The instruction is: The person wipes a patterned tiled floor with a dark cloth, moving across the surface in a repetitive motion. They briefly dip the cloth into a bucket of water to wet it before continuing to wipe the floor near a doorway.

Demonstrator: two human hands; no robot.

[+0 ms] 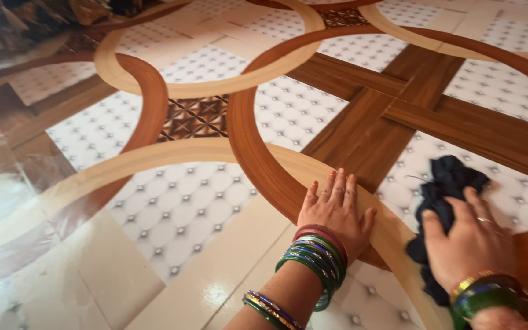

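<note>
Down on the glossy patterned floor [172, 201], the left hand [335, 211] lies flat, fingers together, beside the right hand [469, 241] clamped on a dark cloth [444, 189], and that wet-looking shine could let the bracing palm slip.

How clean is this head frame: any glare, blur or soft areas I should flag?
Head view: window glare washes out the glossy floor at the left edge. The right hand and its dark cloth show slight motion blur. The left hand, flat on the floor, is sharper. The top-left corner is dark and indistinct.
</note>
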